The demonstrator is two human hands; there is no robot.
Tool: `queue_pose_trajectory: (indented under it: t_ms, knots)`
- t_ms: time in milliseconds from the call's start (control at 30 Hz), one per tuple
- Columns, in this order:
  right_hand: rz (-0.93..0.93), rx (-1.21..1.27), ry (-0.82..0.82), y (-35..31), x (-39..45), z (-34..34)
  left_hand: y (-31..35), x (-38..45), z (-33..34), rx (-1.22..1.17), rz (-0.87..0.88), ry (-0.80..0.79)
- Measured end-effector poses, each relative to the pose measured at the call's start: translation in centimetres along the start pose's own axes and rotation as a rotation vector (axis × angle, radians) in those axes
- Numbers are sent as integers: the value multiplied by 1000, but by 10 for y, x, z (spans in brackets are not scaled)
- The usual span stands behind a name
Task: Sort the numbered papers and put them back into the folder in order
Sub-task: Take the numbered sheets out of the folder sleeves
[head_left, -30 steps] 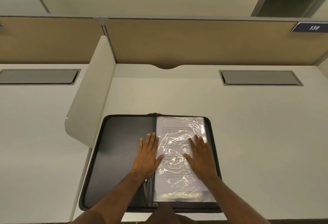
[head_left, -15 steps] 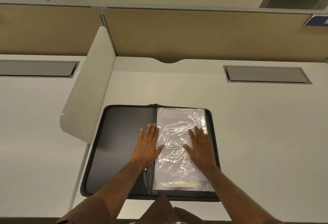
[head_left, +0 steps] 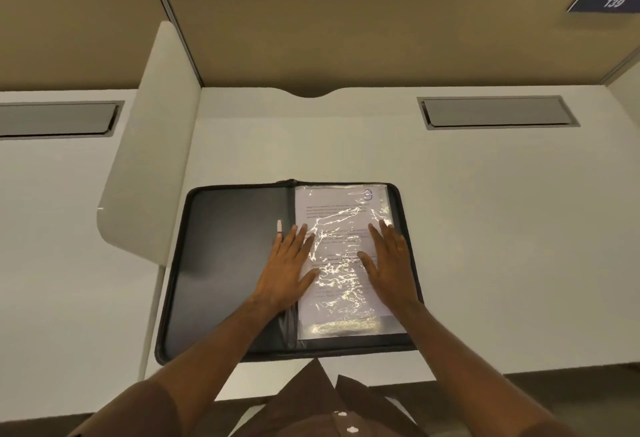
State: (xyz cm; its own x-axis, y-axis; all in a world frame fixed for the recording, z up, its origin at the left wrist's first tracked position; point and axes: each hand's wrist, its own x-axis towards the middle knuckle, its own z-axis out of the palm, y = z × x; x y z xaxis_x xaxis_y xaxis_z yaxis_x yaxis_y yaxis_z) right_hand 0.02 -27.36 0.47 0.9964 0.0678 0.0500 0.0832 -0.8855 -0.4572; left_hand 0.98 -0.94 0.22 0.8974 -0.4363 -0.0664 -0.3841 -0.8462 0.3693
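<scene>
A black zip folder (head_left: 225, 263) lies open on the white desk (head_left: 502, 229). Its right half holds a glossy plastic sleeve with a printed paper (head_left: 339, 215) inside, and a handwritten number sits at the paper's top right corner. My left hand (head_left: 287, 267) lies flat with straight fingers across the folder's spine, its thumb on the sleeve. Flat on the right side of the sleeve rests my right hand (head_left: 391, 263), fingers straight. A small white tag (head_left: 279, 225) shows near the spine, just above my left fingertips.
A white divider panel (head_left: 152, 159) stands along the desk's left side, close to the folder's left edge. A grey cable hatch (head_left: 495, 113) is set into the desk at the back right, and a brown partition wall (head_left: 346, 31) closes the back.
Both hands stay flat on the folder in the same places. Only the camera view has shifted slightly.
</scene>
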Motion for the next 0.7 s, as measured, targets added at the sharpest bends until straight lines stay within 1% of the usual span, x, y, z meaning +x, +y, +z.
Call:
queue_pose_trajectory:
  t_ms: [200, 300, 500, 600, 700]
  knots:
    - [70, 39, 79, -21, -45, -2, 16, -27, 10, -92, 222, 4]
    - [126, 53, 108, -30, -69, 0, 27, -35, 17, -82, 315, -17]
    - [261, 98, 167, -39, -115, -1, 49, -35, 27, 19, 358, -68]
    - [258, 139, 241, -40, -132, -3, 50, -29, 28, 50, 368, -53]
    - [237, 210, 287, -41, -148, -6, 49, -25, 25, 3, 380, -18]
